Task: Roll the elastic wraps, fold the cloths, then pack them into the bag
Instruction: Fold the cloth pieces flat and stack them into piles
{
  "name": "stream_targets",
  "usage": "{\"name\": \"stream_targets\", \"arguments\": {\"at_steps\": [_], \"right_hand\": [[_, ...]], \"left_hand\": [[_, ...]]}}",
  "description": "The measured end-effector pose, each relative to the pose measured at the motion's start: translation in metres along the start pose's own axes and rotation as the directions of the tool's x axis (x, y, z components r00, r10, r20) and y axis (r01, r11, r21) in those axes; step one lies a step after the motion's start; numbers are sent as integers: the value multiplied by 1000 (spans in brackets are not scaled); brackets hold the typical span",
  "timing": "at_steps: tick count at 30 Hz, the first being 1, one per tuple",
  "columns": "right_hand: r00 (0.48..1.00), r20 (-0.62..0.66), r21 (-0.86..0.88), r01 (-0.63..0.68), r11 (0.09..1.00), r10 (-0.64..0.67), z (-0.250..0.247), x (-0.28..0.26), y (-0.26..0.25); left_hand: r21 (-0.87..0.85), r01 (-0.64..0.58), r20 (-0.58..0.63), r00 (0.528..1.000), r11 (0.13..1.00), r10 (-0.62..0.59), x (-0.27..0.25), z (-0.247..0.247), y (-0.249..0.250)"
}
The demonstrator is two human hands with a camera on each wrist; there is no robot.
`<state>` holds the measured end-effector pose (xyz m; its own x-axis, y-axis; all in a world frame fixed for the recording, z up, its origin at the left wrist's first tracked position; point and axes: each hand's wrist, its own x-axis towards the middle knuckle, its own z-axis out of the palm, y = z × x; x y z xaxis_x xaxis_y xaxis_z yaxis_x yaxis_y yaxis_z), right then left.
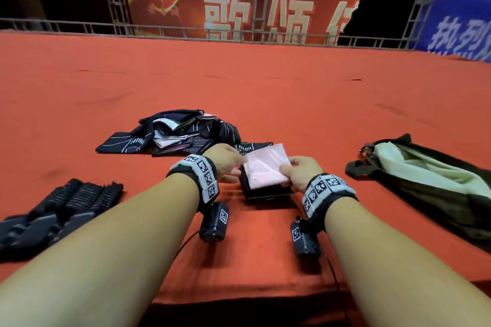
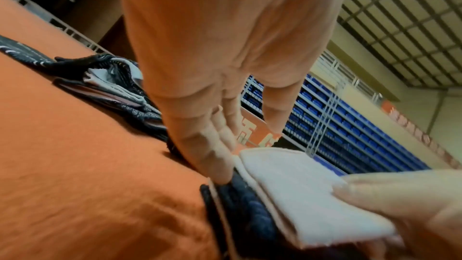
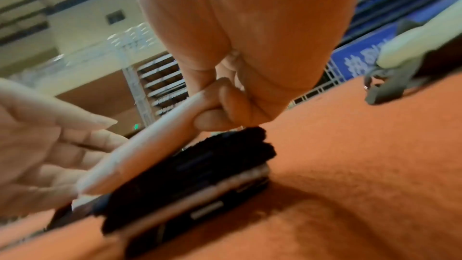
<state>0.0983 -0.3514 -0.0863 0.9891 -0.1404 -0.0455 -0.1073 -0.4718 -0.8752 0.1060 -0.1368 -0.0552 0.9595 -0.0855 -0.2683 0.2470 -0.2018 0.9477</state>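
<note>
Centrally, near the front edge of the orange-covered worktop (image 1: 265,93), both hands meet over a small stack of folded cloths (image 1: 268,190). The right hand (image 1: 301,172) pinches the right edge of a pale pink folded cloth (image 1: 265,167), thumb on top and curled fingers (image 3: 212,122) beneath, and holds it tilted just above the dark stack. The left hand (image 1: 225,163) has straight, relaxed fingers (image 2: 212,157) at the left side of that stack, their tips touching the dark layers beside the pink cloth's left edge.

Farther back and slightly left lies a loose heap of unfolded cloths (image 1: 175,133), dark with white line patterns and some pale pieces mixed in. At the near left sit the black elastic wraps (image 1: 61,204), side by side in a row; blur hides how tightly they are rolled. Well to the right rests the dark olive bag (image 1: 438,186), lying on its side with its pale green lining showing at the mouth and a strap trailing toward the stack.

Beyond the worktop's far edge stand a metal railing (image 1: 186,32), a red banner (image 1: 239,13) and a blue banner (image 1: 462,26).
</note>
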Motion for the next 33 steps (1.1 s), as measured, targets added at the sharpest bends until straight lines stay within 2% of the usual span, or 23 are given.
{"name": "stream_targets", "arguments": {"at_steps": [2, 4, 6, 7, 10, 12, 15, 17, 20, 22, 23, 25, 27, 28, 33], "right_hand": [[999, 41, -261, 31, 965, -21, 4, 4, 1], [999, 44, -429, 10, 903, 10, 10, 8, 2], [998, 6, -534, -43, 845, 55, 14, 12, 7], [998, 3, -551, -46, 833, 57, 14, 12, 9], [999, 37, -514, -5, 858, 28, 8, 9, 11], [1000, 11, -435, -17, 900, 24, 4, 10, 14], [995, -32, -136, -98, 986, 95, 1, 14, 22], [986, -18, 53, -163, 985, 164, -1, 17, 26], [986, -20, 172, -158, 972, 164, 0, 21, 29], [990, -44, 149, -129, 980, 136, -1, 22, 28], [991, -65, 82, -110, 991, 115, -1, 23, 28], [994, -81, -141, -80, 987, 69, -3, 22, 27], [998, -24, -367, -68, 928, 64, -2, 18, 25], [996, 7, -421, -74, 904, 85, 0, 16, 23], [972, 88, -361, -173, 916, 219, 4, 8, 15]], "left_hand": [[175, 125, -25, 992, 976, -123, 5, 4, -14], [208, 230, 46, 969, 951, -245, 11, 10, -27], [196, 245, 107, 957, 950, -269, 11, 20, -32], [206, 223, 93, 965, 953, -246, 14, 23, -33], [303, 143, -26, 990, 942, -142, 17, 29, -33], [340, 124, -58, 992, 932, -111, 16, 29, -28], [384, 146, -116, 987, 912, -109, 15, 26, -20], [334, 169, -123, 983, 927, -135, 18, 26, -18], [257, 202, -110, 978, 945, -180, 23, 28, -20], [251, 210, -110, 976, 945, -188, 25, 28, -20], [247, 205, -115, 977, 947, -181, 25, 29, -19], [305, 185, -128, 980, 934, -152, 27, 29, -20], [416, 149, -110, 988, 897, -113, 26, 29, -20], [456, 135, -99, 990, 880, -101, 26, 30, -21], [540, 118, -75, 993, 833, -91, 32, 27, -25]]}}
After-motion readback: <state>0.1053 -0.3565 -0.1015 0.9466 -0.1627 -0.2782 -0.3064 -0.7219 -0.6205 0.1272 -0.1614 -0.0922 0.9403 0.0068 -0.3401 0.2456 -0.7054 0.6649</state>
